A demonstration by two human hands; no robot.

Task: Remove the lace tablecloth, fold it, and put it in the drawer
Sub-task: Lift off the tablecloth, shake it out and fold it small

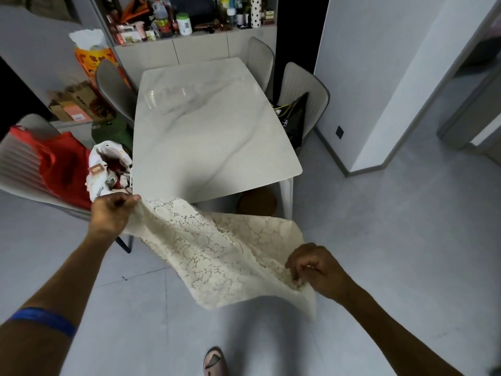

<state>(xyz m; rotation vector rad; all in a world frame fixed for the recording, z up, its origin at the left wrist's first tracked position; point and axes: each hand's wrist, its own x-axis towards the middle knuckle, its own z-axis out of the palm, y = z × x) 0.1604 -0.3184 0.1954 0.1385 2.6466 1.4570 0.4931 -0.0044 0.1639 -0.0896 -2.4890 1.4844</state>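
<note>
The lace tablecloth (217, 253) is held in the air in front of the person, above the grey floor (393, 253) and just before the near edge of the marble table (211, 126). It is stretched between both hands and hangs down loosely in the middle, with one lower corner dropping under the right hand. The left hand (113, 210) is closed in a fist around one bunched end of the cloth, close to the near left corner of the table. The right hand (317, 270) is closed on the other end, with the fingers pinched into the lace, lower and nearer to the person. The table top is seen bare and shiny. On the left, a chair (19, 164) is loaded with a red bag (62, 164) and a white bag (108, 169). A blue band (43, 320) is worn on the left forearm. A slipper (215, 360) is seen at the bottom edge, on the floor. Whether the cloth is already folded double cannot be told.
</note>
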